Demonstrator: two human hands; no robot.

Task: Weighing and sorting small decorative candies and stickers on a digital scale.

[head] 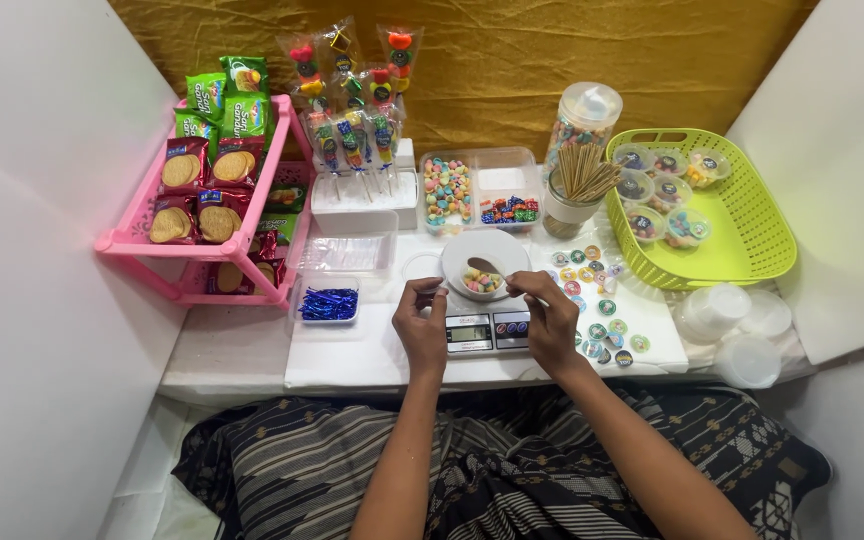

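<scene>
Holding a spoon (485, 267), right hand (550, 318) scoops candies (482, 282) in white bowl (472, 250); left hand's (420, 322) grip unclear.

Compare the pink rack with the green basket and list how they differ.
The pink rack stands at the left with tilted shelves, while the green basket lies flat at the right. The pink rack holds flat snack packets; the green basket holds small round lidded cups along its far edge. The pink rack looks packed; much of the green basket's floor is bare. Both look like plastic.
</scene>
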